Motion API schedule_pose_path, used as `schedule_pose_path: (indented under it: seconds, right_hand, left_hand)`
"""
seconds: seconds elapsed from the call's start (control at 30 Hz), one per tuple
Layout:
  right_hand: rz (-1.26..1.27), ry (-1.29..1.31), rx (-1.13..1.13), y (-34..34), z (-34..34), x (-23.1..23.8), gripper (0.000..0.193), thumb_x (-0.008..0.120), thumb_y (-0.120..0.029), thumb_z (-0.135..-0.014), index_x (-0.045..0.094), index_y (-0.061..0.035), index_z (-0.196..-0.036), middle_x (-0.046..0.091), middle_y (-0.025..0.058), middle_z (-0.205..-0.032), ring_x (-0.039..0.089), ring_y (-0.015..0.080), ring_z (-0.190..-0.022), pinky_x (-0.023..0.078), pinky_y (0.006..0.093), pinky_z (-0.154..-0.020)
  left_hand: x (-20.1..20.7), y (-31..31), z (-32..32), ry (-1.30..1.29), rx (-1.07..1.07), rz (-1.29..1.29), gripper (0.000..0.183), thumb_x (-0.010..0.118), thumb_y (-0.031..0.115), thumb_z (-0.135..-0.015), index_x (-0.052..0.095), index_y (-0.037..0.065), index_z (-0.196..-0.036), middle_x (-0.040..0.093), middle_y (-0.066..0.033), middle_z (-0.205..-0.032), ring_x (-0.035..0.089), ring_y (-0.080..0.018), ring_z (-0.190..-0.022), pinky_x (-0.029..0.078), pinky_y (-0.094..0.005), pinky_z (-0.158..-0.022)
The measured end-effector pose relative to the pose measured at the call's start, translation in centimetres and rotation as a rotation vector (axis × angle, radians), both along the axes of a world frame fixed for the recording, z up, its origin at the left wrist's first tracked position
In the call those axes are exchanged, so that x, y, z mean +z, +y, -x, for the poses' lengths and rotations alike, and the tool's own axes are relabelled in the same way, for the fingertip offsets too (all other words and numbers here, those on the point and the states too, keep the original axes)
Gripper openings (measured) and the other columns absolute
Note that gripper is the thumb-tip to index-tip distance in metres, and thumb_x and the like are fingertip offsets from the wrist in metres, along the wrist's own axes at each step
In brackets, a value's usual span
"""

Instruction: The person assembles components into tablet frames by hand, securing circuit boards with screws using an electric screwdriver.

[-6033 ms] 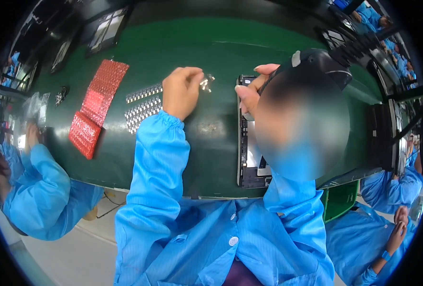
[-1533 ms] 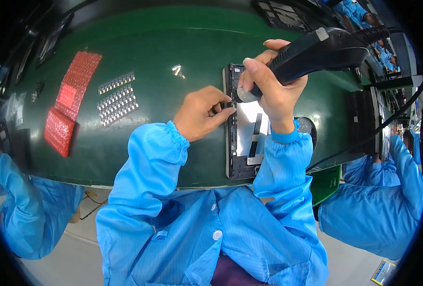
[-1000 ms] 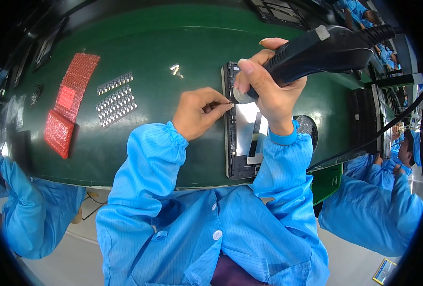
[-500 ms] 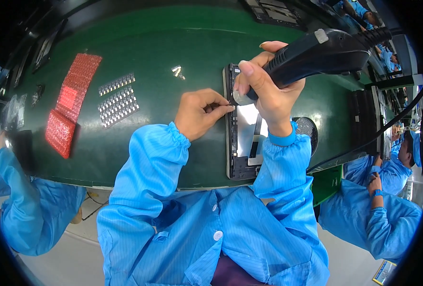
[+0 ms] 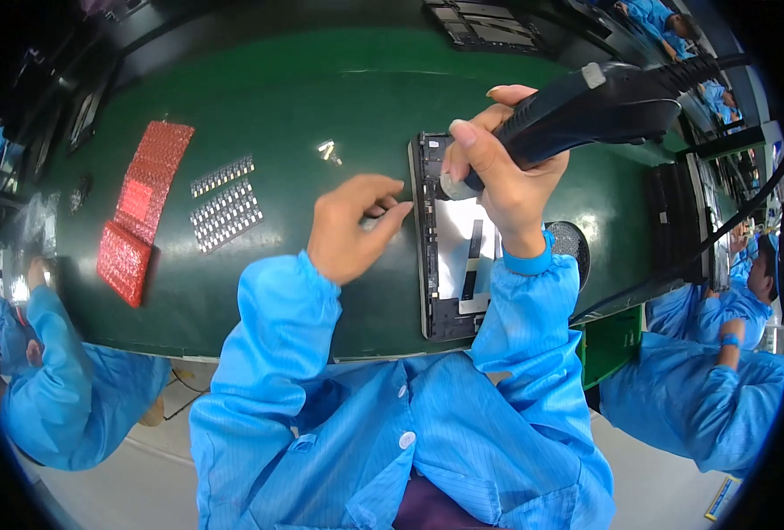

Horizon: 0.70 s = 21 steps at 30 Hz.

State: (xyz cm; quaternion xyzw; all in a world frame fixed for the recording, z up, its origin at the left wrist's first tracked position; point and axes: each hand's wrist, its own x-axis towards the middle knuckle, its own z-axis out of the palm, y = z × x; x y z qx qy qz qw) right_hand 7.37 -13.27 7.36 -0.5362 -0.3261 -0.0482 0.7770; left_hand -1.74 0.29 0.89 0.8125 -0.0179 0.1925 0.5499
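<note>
My right hand (image 5: 517, 185) grips a black corded hand tool (image 5: 586, 115), its kind not clear to me, with a rounded pale tip (image 5: 456, 185) low over the device frame. That frame, a dark tablet-like housing (image 5: 449, 322) with a shiny silvery panel (image 5: 449, 256), lies partly beneath my right hand and sleeve. Just left of its long edge is my left hand (image 5: 352, 225), index finger and thumb a little apart, other fingers curled; I see nothing between them. Beyond it, a few small pale pieces (image 5: 328, 152) rest on the green table (image 5: 286, 115).
Sheets of small parts (image 5: 227, 216) and red bubble-wrap pouches (image 5: 127, 261) lie to the left. A round dark mesh-like object (image 5: 570, 247) sits beside my right sleeve. More dark housings (image 5: 485, 25) lie at the far edge. A black cable (image 5: 719, 230) curves on the right; co-workers (image 5: 692, 389) sit both sides.
My left hand has drawn back left from the housing's edge, and its finger and thumb have parted. The right hand keeps the tool over the housing. The whole view has shifted slightly.
</note>
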Motion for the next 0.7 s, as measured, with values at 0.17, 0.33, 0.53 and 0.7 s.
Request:
schedule_pose_path:
  seconds: [0.17, 0.33, 0.53, 0.7]
  right_hand:
    - [-0.025, -0.009, -0.067, -0.8, -0.7, 0.2, 0.034, 0.068, 0.007, -0.075, 0.051, 0.005, -0.104, 0.061, 0.0052, -0.063, 0.057, 0.0112, -0.05, 0.044, 0.0228, -0.047]
    - [-0.044, -0.056, -0.15, -2.4, -1.4, 1.0, 0.033, 0.066, 0.008, -0.075, 0.05, 0.0048, -0.104, 0.061, 0.0056, -0.063, 0.057, 0.0116, -0.051, 0.045, 0.0232, -0.049]
    - [-0.107, -0.046, -0.242, -5.7, -1.0, 2.2, 0.038, 0.063, 0.007, -0.076, 0.044, 0.0043, -0.11, 0.057, 0.008, -0.063, 0.056, 0.0148, -0.05, 0.047, 0.0279, -0.05]
    - [-0.177, 0.02, -0.259, -7.7, -0.3, 1.6, 0.039, 0.061, 0.008, -0.076, 0.042, 0.0025, -0.11, 0.055, 0.0083, -0.062, 0.054, 0.0163, -0.048, 0.048, 0.0307, -0.05]
  left_hand:
    - [-1.7, -3.6, 4.7, -0.359, -0.306, -0.348, 0.03, 0.06, -0.005, -0.068, 0.062, -0.003, -0.098, 0.064, -0.0157, -0.098, 0.063, -0.0313, -0.092, 0.053, -0.0402, -0.079]
    - [0.0, -7.7, 6.6, -0.292, -0.465, -0.537, 0.036, 0.068, 0.01, -0.07, 0.06, -0.003, -0.103, 0.058, -0.018, -0.115, 0.054, -0.0303, -0.113, 0.039, -0.0435, -0.098]
    - [-2.2, -7.3, 6.0, -0.231, -0.252, -0.677, 0.047, 0.073, 0.016, -0.069, 0.058, -0.003, -0.11, 0.056, -0.0164, -0.119, 0.049, -0.0304, -0.12, 0.037, -0.0455, -0.099]
    - [-0.2, -3.5, 0.5, -0.148, -0.125, -0.803, 0.045, 0.072, 0.014, -0.071, 0.056, -0.004, -0.109, 0.055, -0.0176, -0.118, 0.049, -0.0325, -0.118, 0.039, -0.045, -0.098]
